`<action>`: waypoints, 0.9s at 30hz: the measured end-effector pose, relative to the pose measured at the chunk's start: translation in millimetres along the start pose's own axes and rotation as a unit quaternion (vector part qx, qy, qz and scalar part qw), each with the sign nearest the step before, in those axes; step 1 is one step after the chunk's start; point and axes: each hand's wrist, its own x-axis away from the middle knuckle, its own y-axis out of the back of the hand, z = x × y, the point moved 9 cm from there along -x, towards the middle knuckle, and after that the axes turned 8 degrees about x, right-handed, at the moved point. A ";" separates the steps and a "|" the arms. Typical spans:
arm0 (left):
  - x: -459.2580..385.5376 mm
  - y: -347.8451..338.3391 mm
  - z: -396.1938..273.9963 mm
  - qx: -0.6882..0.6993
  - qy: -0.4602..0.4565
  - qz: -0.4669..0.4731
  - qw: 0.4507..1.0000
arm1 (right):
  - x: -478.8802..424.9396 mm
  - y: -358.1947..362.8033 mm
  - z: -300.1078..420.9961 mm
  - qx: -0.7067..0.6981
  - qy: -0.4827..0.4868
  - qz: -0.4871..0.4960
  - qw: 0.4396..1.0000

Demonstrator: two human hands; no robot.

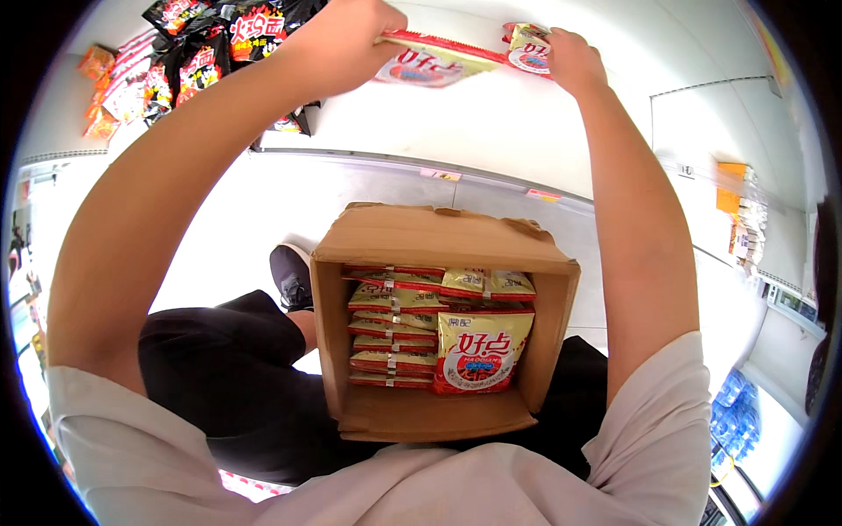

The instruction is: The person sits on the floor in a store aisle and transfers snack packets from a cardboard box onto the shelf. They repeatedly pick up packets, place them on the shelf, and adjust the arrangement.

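Observation:
My left hand (358, 49) pinches the left end of a cream-and-red snack packet (427, 69), which is held out over a white shelf (421, 121) and looks a little blurred. To its right, my right hand (579, 62) has its fingers on the edge of another such packet (529, 51); some red packaging shows behind that one. Below both arms, an uncovered cardboard box (447, 240) rests at my lap. Inside it, several packets (393, 342) are stacked edge-up on the left, and one packet (485, 352) faces me on the right.
Black noodle packets (256, 33) and orange packets (99, 92) fill the shelf's left end. Price tags (441, 174) line the shelf's front edge (368, 158). Boxed goods (740, 210) stand on a shelf at right, with blue-tinted wrapped bottles (737, 414) lower down. My shoe (291, 273) is left of the box.

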 end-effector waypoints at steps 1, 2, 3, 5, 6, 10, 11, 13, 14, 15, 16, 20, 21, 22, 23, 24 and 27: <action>12.7 3.6 0.2 0.042 0.018 -0.001 0.999 | -4.4 -3.4 2.0 -0.020 -0.013 0.055 0.998; 25.9 10.3 -8.9 0.084 0.032 -0.001 0.996 | -7.2 -5.1 1.6 -0.003 0.009 0.044 0.999; 36.9 14.8 -14.9 0.128 0.045 -0.002 0.991 | -9.8 -4.7 -3.9 0.016 0.030 0.032 0.999; 51.5 13.6 -21.5 0.148 0.031 -0.014 0.988 | -8.2 2.4 -7.6 0.051 0.060 0.009 0.997; 58.3 15.7 -26.0 0.158 0.025 -0.021 0.987 | -2.1 6.4 -7.7 0.036 0.060 -0.010 0.997; 68.6 28.9 -46.4 0.200 0.068 -0.005 0.977 | 28.7 37.6 -21.9 -0.017 0.076 -0.083 0.993; 72.0 41.1 -59.5 0.206 0.076 -0.010 0.976 | 39.6 50.0 -28.6 -0.029 0.084 -0.100 0.991; 85.9 60.3 -80.4 0.214 0.068 -0.036 0.974 | 62.2 83.5 -35.6 -0.042 0.130 -0.127 0.982; 92.9 68.0 -88.7 0.221 0.060 -0.046 0.972 | 80.1 101.7 -41.5 -0.046 0.150 -0.137 0.978; 102.2 73.0 -95.2 0.227 0.070 -0.030 0.971 | 96.8 120.5 -50.3 -0.065 0.140 -0.145 0.977; 111.1 77.9 -101.2 0.234 0.078 -0.013 0.969 | 114.9 140.8 -59.3 -0.083 0.129 -0.153 0.976; 148.8 68.9 -127.6 0.492 0.124 0.021 0.861 | 195.5 219.6 -82.7 -0.138 0.051 -0.122 0.981; 155.7 59.3 -134.2 0.516 0.136 0.066 0.843 | 213.4 235.7 -85.9 -0.147 0.038 -0.120 0.981; 158.8 47.1 -139.6 0.522 0.156 0.115 0.830 | 230.5 249.9 -88.7 -0.154 0.023 -0.118 0.981; 162.8 32.9 -144.1 0.525 0.155 0.151 0.823 | 248.5 263.9 -88.3 -0.163 0.011 -0.113 0.980; 167.3 16.6 -146.3 0.526 0.158 0.185 0.815 | 263.3 275.8 -89.3 -0.200 -0.040 -0.097 0.974; 176.1 -31.0 -152.2 0.524 0.158 0.254 0.798 | 305.4 293.3 -95.5 -0.288 -0.164 -0.049 0.942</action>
